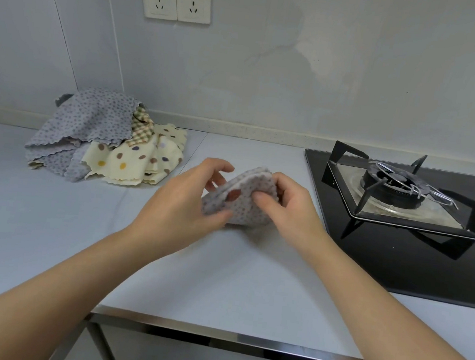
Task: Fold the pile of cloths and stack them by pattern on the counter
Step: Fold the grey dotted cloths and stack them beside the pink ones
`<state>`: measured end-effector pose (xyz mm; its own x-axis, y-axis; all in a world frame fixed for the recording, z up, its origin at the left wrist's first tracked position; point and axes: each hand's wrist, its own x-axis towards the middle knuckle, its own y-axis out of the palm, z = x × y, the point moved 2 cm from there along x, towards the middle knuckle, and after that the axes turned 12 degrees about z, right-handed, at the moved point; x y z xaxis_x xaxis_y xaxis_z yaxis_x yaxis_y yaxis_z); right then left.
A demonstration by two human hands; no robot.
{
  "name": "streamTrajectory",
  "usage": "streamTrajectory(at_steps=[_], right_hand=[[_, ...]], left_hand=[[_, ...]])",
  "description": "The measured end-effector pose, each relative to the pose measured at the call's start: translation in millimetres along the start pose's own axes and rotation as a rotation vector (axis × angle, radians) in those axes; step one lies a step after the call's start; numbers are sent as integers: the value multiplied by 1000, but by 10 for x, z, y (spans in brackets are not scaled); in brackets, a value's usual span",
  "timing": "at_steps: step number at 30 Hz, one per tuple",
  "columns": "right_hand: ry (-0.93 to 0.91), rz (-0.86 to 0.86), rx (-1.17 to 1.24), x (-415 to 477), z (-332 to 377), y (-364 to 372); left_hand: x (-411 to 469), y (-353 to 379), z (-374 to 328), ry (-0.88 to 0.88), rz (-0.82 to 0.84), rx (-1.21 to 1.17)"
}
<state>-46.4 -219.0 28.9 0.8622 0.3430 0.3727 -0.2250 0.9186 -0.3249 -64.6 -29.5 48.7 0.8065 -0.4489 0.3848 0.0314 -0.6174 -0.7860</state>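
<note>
Both forearms reach in from the near edge and meet over the middle of the counter. The left hand and right hand pinch a folded grey dotted cloth between thumbs and curled fingers, lifted just above the surface. The unfolded pile lies at far left, well apart.

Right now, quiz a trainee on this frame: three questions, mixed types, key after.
1. How many hands have a grip on the folded grey dotted cloth?
2. The heap of unfolded patterned cloths sits on the pale counter at: A) back left, B) front right, C) centre.
3. True or false: the folded cloth lies flat on the counter, untouched.
Key: 1. two, left hand and right hand; 2. A; 3. false.
</note>
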Motion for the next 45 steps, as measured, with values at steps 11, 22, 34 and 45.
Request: streamTrajectory(at_steps=[11,22,34,45], right_hand=[[-62,-10,92,-21,79,-40],[-21,59,89,-41,57,-9],[-18,14,127,-20,29,17],[100,-209,301,24,-71,153]], left_hand=[[2,-63,-15,76,-5,-72],[35,-262,77,292,312,361],[31,-462,32,212,168,276],[154,74,51,-391,-118,-756]])
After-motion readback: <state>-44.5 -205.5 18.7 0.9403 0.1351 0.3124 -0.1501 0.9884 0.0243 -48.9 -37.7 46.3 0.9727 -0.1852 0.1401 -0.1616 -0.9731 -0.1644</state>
